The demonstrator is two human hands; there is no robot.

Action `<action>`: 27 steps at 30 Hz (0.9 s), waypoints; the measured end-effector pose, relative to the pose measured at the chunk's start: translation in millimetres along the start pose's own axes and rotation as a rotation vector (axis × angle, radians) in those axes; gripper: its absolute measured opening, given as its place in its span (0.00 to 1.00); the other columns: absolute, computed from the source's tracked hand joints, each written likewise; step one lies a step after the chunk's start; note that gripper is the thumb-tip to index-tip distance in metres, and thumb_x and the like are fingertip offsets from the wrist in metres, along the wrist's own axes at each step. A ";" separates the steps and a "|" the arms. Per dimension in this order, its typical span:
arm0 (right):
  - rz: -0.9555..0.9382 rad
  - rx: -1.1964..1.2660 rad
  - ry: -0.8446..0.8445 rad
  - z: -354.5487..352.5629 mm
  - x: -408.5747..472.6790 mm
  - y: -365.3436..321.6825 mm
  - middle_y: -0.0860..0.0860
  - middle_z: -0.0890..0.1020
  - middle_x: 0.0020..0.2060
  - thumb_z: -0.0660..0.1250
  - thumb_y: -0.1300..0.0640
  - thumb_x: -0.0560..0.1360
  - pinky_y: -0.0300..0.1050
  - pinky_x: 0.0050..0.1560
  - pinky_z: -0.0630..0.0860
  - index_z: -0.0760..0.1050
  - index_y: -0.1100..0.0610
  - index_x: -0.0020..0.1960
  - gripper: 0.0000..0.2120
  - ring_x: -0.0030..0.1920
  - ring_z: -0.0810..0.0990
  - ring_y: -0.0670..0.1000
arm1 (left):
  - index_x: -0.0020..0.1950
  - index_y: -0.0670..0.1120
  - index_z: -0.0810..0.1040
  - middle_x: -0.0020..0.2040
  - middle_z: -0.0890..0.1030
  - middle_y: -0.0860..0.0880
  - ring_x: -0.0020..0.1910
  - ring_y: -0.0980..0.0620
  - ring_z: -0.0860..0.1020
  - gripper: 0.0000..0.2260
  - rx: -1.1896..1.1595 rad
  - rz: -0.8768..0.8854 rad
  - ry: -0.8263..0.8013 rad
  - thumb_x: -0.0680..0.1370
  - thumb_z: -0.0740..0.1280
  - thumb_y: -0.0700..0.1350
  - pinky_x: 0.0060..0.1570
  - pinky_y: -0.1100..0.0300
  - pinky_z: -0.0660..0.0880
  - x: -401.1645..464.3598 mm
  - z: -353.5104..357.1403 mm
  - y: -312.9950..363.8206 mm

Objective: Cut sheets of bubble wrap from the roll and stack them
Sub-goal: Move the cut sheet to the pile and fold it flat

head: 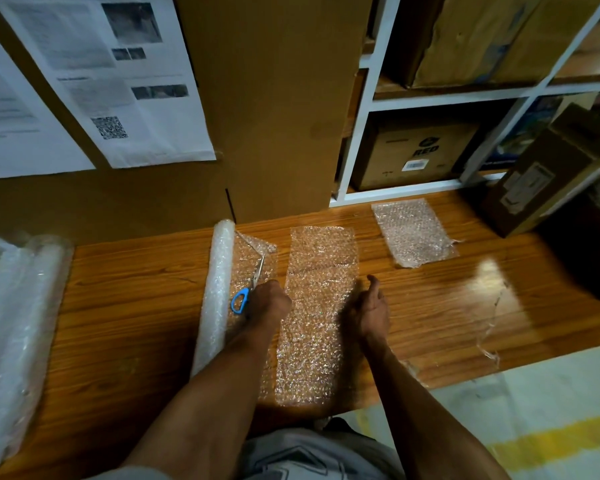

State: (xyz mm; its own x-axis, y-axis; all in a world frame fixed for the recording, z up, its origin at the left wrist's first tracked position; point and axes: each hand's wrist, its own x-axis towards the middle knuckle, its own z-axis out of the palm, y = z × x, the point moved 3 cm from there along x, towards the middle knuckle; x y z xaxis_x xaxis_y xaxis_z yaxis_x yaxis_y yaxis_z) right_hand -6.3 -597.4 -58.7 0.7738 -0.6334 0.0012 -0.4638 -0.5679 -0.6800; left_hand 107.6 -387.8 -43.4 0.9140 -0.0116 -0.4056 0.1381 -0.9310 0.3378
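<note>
I judge one sheet (318,313) freshly cut beside the roll (218,292), another (413,233) lying apart unstacked on the worktop (129,299); my left hand (270,301) grips scissors (248,289), right hand (369,311) fingers relaxed.

on the table (129,271) the roll (219,289) lay left of centre, its loose end (253,258) spread to its right with the scissors (248,289) on it. right of that lay a long cut sheet (317,306), and farther right and back, a smaller sheet (413,233) before the shelves (361,109). a second roll (14,323) lay at the far left edge.
</note>
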 end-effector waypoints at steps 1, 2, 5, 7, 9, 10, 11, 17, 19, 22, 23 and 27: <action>-0.010 -0.035 0.014 0.4 1.8 3.3 0.61 0.80 0.57 0.63 0.52 0.85 0.49 0.47 0.74 0.63 0.56 0.77 0.23 0.53 0.80 0.63 | 0.57 0.46 0.82 0.55 0.85 0.45 0.54 0.41 0.83 0.13 -0.007 0.008 0.017 0.74 0.71 0.49 0.52 0.47 0.82 1.1 -0.9 0.5; -0.024 -0.100 0.015 2.2 3.9 7.5 0.62 0.80 0.56 0.65 0.54 0.83 0.48 0.44 0.72 0.64 0.59 0.76 0.23 0.52 0.80 0.64 | 0.58 0.47 0.81 0.56 0.84 0.46 0.54 0.41 0.83 0.15 -0.007 0.019 0.039 0.74 0.72 0.51 0.52 0.48 0.82 1.6 -1.3 1.0; -0.011 -0.323 -0.067 10.1 8.2 18.7 0.61 0.80 0.55 0.67 0.60 0.81 0.49 0.43 0.71 0.68 0.59 0.70 0.19 0.52 0.80 0.64 | 0.59 0.48 0.81 0.58 0.84 0.46 0.57 0.41 0.82 0.18 0.055 0.022 0.057 0.74 0.75 0.55 0.53 0.48 0.81 -0.6 -1.0 4.9; 0.009 -0.342 -0.110 15.8 12.8 25.7 0.60 0.81 0.55 0.66 0.61 0.81 0.50 0.44 0.73 0.69 0.57 0.69 0.18 0.53 0.79 0.63 | 0.59 0.47 0.81 0.57 0.84 0.45 0.56 0.40 0.82 0.14 0.066 -0.013 0.038 0.76 0.73 0.51 0.54 0.46 0.81 -0.4 0.3 6.8; 0.011 -0.256 -0.114 19.9 16.5 30.2 0.60 0.82 0.53 0.66 0.58 0.82 0.47 0.41 0.70 0.69 0.54 0.69 0.17 0.50 0.80 0.63 | 0.58 0.46 0.82 0.56 0.84 0.44 0.54 0.40 0.83 0.13 0.041 -0.036 0.003 0.76 0.72 0.49 0.54 0.47 0.81 0.1 0.9 7.0; 0.006 -0.189 -0.110 20.4 16.8 30.4 0.59 0.82 0.51 0.66 0.55 0.82 0.44 0.41 0.69 0.69 0.52 0.68 0.16 0.48 0.81 0.62 | 0.58 0.45 0.82 0.55 0.85 0.44 0.53 0.41 0.83 0.13 0.006 -0.032 -0.016 0.76 0.72 0.49 0.53 0.49 0.81 0.5 0.2 7.0; -0.006 -0.096 -0.095 18.9 15.9 28.8 0.58 0.83 0.49 0.65 0.52 0.83 0.42 0.40 0.69 0.69 0.51 0.67 0.14 0.47 0.82 0.60 | 0.58 0.45 0.82 0.55 0.85 0.44 0.53 0.41 0.83 0.13 -0.043 -0.032 -0.039 0.76 0.72 0.49 0.50 0.52 0.80 2.2 -0.3 6.3; -0.034 0.332 0.046 -7.4 12.8 13.2 0.55 0.83 0.45 0.66 0.60 0.81 0.28 0.35 0.67 0.71 0.61 0.69 0.17 0.41 0.81 0.48 | 0.49 0.47 0.82 0.49 0.85 0.48 0.49 0.47 0.82 0.09 -0.462 -0.030 -0.151 0.75 0.73 0.51 0.54 0.55 0.80 13.7 -6.1 2.9; -0.062 0.433 0.033 -12.8 13.4 8.5 0.52 0.81 0.43 0.64 0.57 0.79 0.24 0.36 0.68 0.71 0.62 0.68 0.18 0.38 0.80 0.38 | 0.46 0.50 0.80 0.47 0.84 0.51 0.48 0.48 0.81 0.07 -0.597 -0.021 -0.154 0.74 0.75 0.50 0.55 0.55 0.79 14.4 -8.5 4.9; -0.043 0.545 -0.029 -15.4 21.6 5.3 0.52 0.79 0.44 0.67 0.60 0.81 0.32 0.39 0.75 0.69 0.59 0.68 0.17 0.41 0.80 0.38 | 0.52 0.52 0.79 0.50 0.83 0.52 0.50 0.51 0.81 0.10 -0.740 0.019 -0.150 0.74 0.76 0.45 0.54 0.53 0.79 11.4 -17.8 9.6; -0.016 0.575 -0.048 -14.8 26.7 5.9 0.54 0.79 0.47 0.68 0.62 0.82 0.36 0.40 0.76 0.69 0.57 0.68 0.17 0.43 0.80 0.43 | 0.55 0.54 0.78 0.53 0.83 0.52 0.50 0.51 0.81 0.12 -0.780 0.046 -0.144 0.75 0.74 0.42 0.54 0.51 0.80 10.6 -21.9 11.8; 0.109 0.677 -0.078 -13.0 45.0 9.3 0.53 0.80 0.53 0.71 0.67 0.79 0.48 0.47 0.79 0.71 0.56 0.70 0.22 0.50 0.80 0.51 | 0.62 0.58 0.77 0.54 0.81 0.49 0.48 0.47 0.81 0.25 -0.925 0.137 -0.188 0.75 0.69 0.31 0.51 0.45 0.82 7.5 -33.7 19.0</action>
State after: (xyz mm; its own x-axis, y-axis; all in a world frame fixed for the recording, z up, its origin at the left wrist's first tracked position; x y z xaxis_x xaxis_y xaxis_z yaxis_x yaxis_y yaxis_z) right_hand 18.5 -638.1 -55.4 0.7786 -0.6142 -0.1288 -0.1888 -0.0335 -0.9815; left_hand 130.0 -393.3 -11.4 0.8796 -0.2324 -0.4151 0.3550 -0.2604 0.8979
